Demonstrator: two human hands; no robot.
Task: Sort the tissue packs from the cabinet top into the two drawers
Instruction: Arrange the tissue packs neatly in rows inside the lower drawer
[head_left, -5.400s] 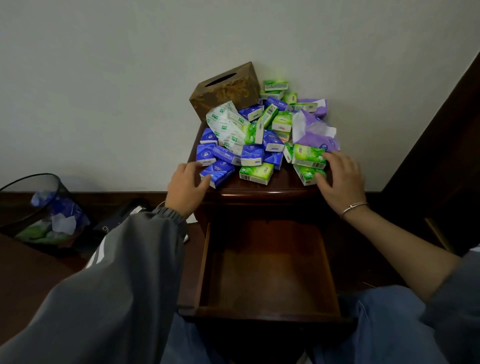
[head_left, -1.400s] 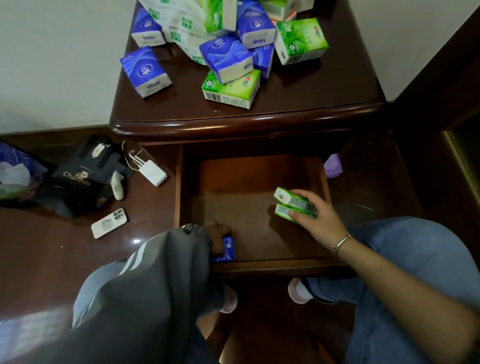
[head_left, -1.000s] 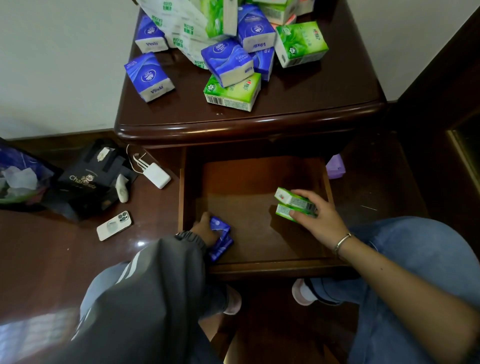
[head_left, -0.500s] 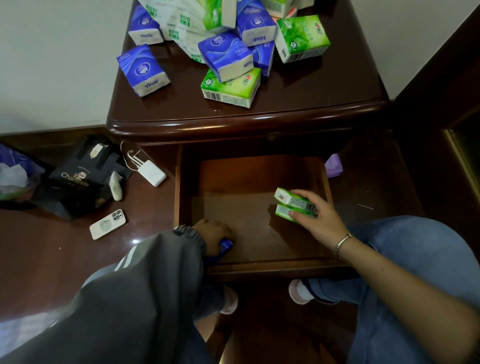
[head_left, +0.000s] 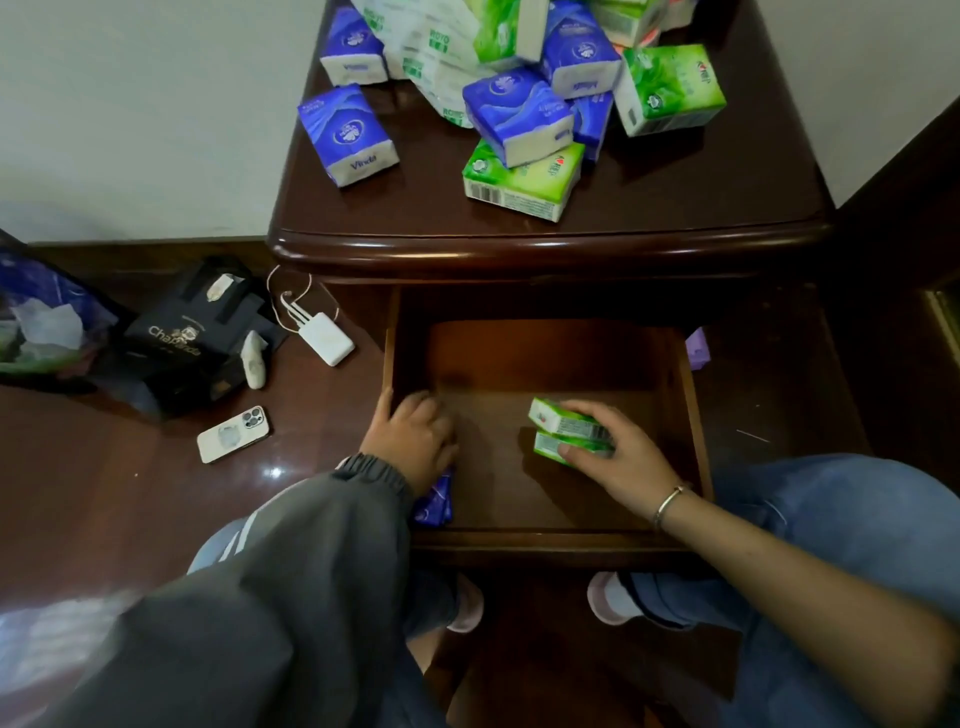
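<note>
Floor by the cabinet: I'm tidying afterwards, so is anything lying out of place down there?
Yes. A purple pack lies on the floor right of the open drawer, apart from the pile. Left of the cabinet, a phone and a power bank lie loose.

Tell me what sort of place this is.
Probably a bedroom corner at home: a dark wooden bedside cabinet against a plain wall, with a phone and a power bank lying on the floor.

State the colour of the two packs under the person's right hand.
Green packs, with white panels; the head view shows them.
</note>
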